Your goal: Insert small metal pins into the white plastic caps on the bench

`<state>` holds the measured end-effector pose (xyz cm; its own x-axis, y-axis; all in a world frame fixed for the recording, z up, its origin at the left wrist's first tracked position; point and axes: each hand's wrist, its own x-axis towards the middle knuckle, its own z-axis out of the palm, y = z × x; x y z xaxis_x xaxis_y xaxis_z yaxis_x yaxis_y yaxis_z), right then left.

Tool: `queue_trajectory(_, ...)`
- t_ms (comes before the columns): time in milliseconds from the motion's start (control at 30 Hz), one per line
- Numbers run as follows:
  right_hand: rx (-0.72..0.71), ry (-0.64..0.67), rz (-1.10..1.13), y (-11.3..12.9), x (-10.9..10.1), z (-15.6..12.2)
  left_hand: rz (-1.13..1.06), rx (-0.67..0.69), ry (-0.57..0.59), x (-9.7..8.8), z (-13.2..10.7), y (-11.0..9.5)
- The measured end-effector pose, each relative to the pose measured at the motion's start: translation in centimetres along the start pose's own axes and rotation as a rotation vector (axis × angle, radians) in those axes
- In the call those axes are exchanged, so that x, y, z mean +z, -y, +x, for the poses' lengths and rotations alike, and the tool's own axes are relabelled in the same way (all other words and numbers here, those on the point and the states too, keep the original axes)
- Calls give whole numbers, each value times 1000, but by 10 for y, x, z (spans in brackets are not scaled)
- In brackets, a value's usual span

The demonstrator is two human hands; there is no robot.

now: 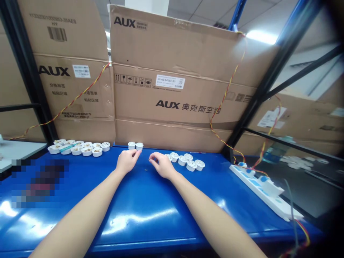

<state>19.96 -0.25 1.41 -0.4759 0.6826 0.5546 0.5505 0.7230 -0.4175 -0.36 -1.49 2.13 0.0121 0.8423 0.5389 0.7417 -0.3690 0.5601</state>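
- Left grip (127,161): fingers apart, empty, just below two white plastic cups (131,145)
- Right grip (162,165): fingers apart, empty, just left of clustered white cups (191,165)
- Blue surface (107,222): beneath both grips

Flattened AUX cardboard boxes (172,89) stand behind the blue workbench (150,222). A white power strip (264,191) lies at its right, with twisted red-and-yellow wire (227,89) running up the boxes.

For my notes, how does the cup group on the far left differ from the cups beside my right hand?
The far-left cup group is larger and sits at the bench's left end, while the cups beside the right hand form a smaller cluster nearer the middle of the blue bench. The far-left cups show brownish insides; the cups by the hand look plain white on top. Both are round white cups.
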Motion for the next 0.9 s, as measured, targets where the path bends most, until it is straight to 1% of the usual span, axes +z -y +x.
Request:
queue_trajectory(133, 11, 2, -5, 1, -1, 0, 6, -31, -157, 1, 4, 12)
queue_trajectory(200, 12, 1, -5, 2, -2, 0, 26, -39, -160, 6, 5, 20)
queue_trajectory(233, 13, 0, -4, 2, -2, 0, 53, -50, -124, 9, 5, 23)
queue_trajectory(367, 19, -8, -8, 1, -2, 0, 181, -134, 106, 17, 3, 33)
queue_trajectory(433, 20, -14, -5, 3, -2, 0, 199, -165, 170, 16, 2, 32)
queue_trajectory(500, 19, -24, 5, 5, -2, 0, 140, -123, 201, 13, 1, 27)
queue_trajectory(567, 15, -35, 17, 9, -3, 0, 43, -5, 213, 9, -1, 18)
queue_trajectory(633, 13, -45, 27, 14, -3, 0, -2, 107, 175, 8, -2, 8)
queue_trajectory(700, 22, -59, 35, 17, -3, 0, -4, 192, 127, 8, -4, 0)
queue_trajectory(767, 40, -72, 46, 19, -3, 0, 17, 246, 95, 9, -5, -5)
queue_trajectory(900, 85, -101, 99, 20, -1, 0, 55, 278, 75, 11, -6, -9)
